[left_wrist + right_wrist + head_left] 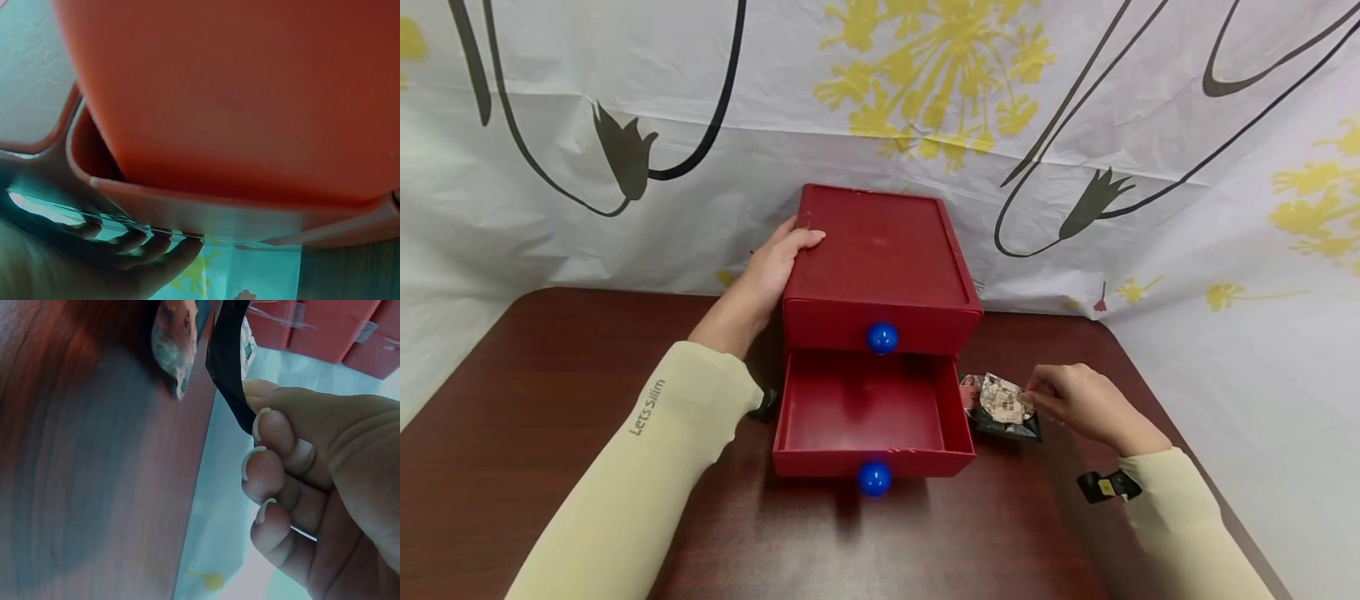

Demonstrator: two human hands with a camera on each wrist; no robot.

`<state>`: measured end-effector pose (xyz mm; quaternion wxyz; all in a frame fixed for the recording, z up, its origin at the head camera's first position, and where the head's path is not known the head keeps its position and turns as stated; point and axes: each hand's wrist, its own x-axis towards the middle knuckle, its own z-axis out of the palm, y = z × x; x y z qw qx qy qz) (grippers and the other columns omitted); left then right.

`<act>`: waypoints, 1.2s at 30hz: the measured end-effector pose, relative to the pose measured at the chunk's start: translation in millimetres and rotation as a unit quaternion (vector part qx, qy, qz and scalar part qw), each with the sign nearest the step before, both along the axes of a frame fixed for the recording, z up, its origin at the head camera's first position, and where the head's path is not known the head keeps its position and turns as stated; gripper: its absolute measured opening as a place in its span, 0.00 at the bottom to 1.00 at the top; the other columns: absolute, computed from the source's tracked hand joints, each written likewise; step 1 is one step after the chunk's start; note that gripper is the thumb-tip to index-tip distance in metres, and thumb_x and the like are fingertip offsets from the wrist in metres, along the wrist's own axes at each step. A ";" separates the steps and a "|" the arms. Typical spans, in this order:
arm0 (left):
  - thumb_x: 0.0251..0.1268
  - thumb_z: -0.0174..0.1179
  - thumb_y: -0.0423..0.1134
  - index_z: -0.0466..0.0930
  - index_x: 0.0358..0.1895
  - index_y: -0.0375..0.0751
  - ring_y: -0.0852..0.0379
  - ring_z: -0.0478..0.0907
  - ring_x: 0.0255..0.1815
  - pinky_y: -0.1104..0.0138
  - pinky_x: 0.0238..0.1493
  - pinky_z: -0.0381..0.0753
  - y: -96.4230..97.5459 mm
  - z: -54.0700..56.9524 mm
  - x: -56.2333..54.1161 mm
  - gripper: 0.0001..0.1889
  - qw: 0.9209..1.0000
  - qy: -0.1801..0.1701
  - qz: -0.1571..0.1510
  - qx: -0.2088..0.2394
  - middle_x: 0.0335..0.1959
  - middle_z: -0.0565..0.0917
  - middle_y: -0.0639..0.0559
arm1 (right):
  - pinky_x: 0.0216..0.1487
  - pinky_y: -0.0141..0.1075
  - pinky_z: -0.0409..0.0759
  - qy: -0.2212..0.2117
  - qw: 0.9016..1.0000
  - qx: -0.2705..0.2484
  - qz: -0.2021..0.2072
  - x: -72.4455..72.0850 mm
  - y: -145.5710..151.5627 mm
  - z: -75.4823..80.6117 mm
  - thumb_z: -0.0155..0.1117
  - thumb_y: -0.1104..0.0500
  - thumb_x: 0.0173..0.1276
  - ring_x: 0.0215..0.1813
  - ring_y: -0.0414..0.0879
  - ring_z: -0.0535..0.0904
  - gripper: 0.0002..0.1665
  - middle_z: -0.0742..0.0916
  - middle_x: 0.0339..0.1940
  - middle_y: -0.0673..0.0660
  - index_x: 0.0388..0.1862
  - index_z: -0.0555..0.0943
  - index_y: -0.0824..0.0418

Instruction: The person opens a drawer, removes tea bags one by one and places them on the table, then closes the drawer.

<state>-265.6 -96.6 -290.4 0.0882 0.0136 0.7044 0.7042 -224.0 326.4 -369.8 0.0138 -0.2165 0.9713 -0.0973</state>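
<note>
A red two-drawer box (880, 250) stands on the table with its upper drawer closed and its lower drawer (865, 408) pulled out, bare inside. My left hand (775, 262) rests against the box's left side, thumb over the top edge; in the left wrist view the extended fingers (169, 262) lie along that side. To the right of the box, my right hand (1075, 400) pinches the edge of a small printed packet (1002, 400) between thumb and index finger. The packet's dark back (226, 362) shows in the right wrist view. Beside it is another, pinkish packet (971, 392).
Both drawers have round blue knobs, one on the upper front (882, 338) and one on the lower (874, 479). The dark wooden table (985, 533) extends around the box. Behind it hangs a white cloth (760, 92) printed with yellow and grey flowers.
</note>
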 end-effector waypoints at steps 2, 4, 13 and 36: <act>0.75 0.44 0.52 0.42 0.83 0.62 0.49 0.62 0.74 0.50 0.77 0.60 -0.1 -0.4 -0.4 0.36 1.000 0.000 0.000 0.000 0.77 0.62 0.47 | 0.25 0.31 0.70 0.000 1.000 0.000 -0.002 -1.2 1.4 -2.5 0.68 0.54 0.70 0.19 0.32 0.71 0.03 0.81 0.18 0.44 0.34 0.84 0.50; 0.75 0.44 0.53 0.42 0.83 0.62 0.49 0.61 0.74 0.51 0.77 0.59 -0.1 -0.5 -0.4 0.36 1.000 -0.001 0.001 -0.002 0.77 0.62 0.47 | 0.25 0.31 0.70 0.000 1.000 0.001 -0.005 -2.0 2.9 -4.8 0.68 0.54 0.70 0.19 0.32 0.71 0.04 0.81 0.18 0.44 0.34 0.84 0.50; 0.74 0.44 0.53 0.43 0.83 0.63 0.49 0.61 0.75 0.50 0.78 0.59 0.5 -0.6 -0.9 0.36 1.000 -0.004 0.005 -0.005 0.78 0.61 0.49 | 0.23 0.32 0.70 -0.027 1.000 -0.003 -0.013 -5.8 9.8 -16.7 0.67 0.55 0.70 0.19 0.35 0.72 0.04 0.81 0.18 0.45 0.34 0.83 0.51; 0.74 0.45 0.53 0.43 0.83 0.62 0.49 0.61 0.74 0.50 0.77 0.59 -0.2 -0.2 0.5 0.37 1.000 -0.003 0.010 -0.006 0.77 0.62 0.48 | 0.24 0.32 0.71 -0.023 1.000 -0.004 -0.020 -10.4 15.3 -29.3 0.69 0.55 0.69 0.19 0.34 0.73 0.04 0.81 0.18 0.43 0.32 0.84 0.51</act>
